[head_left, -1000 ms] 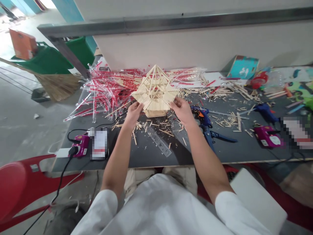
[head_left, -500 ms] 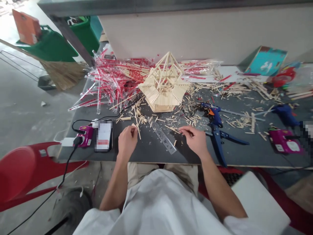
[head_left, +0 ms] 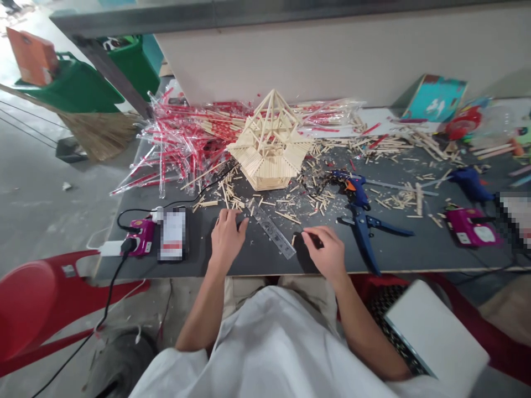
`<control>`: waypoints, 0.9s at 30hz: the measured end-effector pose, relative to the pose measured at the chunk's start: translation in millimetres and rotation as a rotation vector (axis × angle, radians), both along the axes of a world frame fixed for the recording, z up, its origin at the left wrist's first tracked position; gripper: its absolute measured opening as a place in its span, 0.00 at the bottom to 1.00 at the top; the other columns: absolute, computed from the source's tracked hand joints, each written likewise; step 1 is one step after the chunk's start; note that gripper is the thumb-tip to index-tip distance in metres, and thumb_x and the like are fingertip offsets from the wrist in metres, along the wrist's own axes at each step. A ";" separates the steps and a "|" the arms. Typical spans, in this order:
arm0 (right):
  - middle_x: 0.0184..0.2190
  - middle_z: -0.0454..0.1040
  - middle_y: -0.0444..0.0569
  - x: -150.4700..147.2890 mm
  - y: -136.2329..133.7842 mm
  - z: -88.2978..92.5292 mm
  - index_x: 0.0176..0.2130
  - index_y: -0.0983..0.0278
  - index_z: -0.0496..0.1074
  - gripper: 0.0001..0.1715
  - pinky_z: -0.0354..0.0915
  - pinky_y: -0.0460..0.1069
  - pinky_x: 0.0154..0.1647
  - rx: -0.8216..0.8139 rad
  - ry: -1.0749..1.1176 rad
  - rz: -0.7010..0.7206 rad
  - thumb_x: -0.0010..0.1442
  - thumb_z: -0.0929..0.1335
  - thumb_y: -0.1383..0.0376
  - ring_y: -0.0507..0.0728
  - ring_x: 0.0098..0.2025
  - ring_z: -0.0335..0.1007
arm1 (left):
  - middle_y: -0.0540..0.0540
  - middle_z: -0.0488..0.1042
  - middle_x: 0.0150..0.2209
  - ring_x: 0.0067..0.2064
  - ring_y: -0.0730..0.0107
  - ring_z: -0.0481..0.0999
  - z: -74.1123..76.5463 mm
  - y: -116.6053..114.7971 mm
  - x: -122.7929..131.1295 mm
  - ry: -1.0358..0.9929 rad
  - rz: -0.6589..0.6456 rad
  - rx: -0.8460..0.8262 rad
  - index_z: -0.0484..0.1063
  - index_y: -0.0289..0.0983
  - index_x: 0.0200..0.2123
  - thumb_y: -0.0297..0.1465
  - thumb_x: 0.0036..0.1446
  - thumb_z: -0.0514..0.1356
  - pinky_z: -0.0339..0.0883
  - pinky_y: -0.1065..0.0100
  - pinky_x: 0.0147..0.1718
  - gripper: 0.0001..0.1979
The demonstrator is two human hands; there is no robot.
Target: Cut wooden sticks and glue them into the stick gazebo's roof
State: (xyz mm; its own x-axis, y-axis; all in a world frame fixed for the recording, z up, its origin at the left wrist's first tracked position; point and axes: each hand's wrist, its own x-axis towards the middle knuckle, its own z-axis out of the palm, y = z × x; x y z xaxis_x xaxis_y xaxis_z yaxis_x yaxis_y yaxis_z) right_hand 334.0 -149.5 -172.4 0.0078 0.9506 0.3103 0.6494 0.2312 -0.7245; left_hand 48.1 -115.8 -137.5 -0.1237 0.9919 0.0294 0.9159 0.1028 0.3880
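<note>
My left hand (head_left: pixel 228 236) lies palm down on the dark tabletop with its fingers apart, left of a clear plastic ruler (head_left: pixel 271 229). To the ruler's right, my right hand (head_left: pixel 327 251) has thumb and forefinger closed in a pinch; what is between the tips, if anything, is too small to tell. A short stick piece (head_left: pixel 293 240) lies just left of those fingertips. Beyond both hands stands a model house of pale wooden sticks (head_left: pixel 271 163), with a pointed open frame on top. Blue-handled cutters (head_left: pixel 365 232) lie right of my right hand.
A blue glue gun (head_left: pixel 354 190) lies behind the cutters, amid scattered stick offcuts. Red-and-clear wrappers (head_left: pixel 182 138) heap at back left. A phone (head_left: pixel 172 235) and a purple power adapter (head_left: pixel 143 236) with cables sit left; another purple adapter (head_left: pixel 473 226) sits right.
My left hand has gone from a pinch to spread fingers, turned palm down and moved slightly right. My right hand is a little lower, still pinched. The whole view has shifted slightly.
</note>
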 end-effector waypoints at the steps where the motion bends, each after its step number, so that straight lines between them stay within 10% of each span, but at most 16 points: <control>1: 0.42 0.82 0.50 -2.5 -2.5 -0.2 0.43 0.53 0.79 0.07 0.74 0.61 0.51 0.007 0.003 0.037 0.68 0.69 0.60 0.63 0.44 0.79 | 0.36 0.71 0.58 0.48 0.49 0.80 3.0 6.2 3.4 0.021 -0.021 0.002 0.70 0.42 0.54 0.42 0.71 0.55 0.67 0.61 0.36 0.15; 9: 0.47 0.76 0.54 -20.3 -18.0 -3.8 0.53 0.57 0.77 0.20 0.72 0.62 0.53 -0.085 -0.091 0.270 0.63 0.75 0.53 0.66 0.50 0.74 | 0.30 0.65 0.61 0.47 0.41 0.81 17.2 61.6 25.8 0.110 -0.145 -0.147 0.74 0.36 0.49 0.42 0.66 0.63 0.73 0.53 0.38 0.16; 19: 0.46 0.77 0.53 -31.2 -15.6 3.0 0.53 0.56 0.75 0.19 0.72 0.65 0.52 -0.224 -0.110 0.216 0.62 0.74 0.61 0.68 0.49 0.73 | 0.39 0.74 0.47 0.44 0.55 0.79 9.4 67.3 3.9 -0.203 -0.136 -0.152 0.68 0.40 0.37 0.38 0.62 0.67 0.69 0.60 0.41 0.11; 27: 0.33 0.80 0.45 -4.3 11.7 35.2 0.41 0.56 0.80 0.09 0.72 0.53 0.36 -0.364 0.206 0.275 0.62 0.75 0.56 0.58 0.33 0.77 | 0.51 0.75 0.27 0.28 0.70 0.75 66.2 64.7 -21.2 -0.574 -0.310 -0.217 0.68 0.40 0.33 0.36 0.59 0.67 0.64 0.69 0.28 0.11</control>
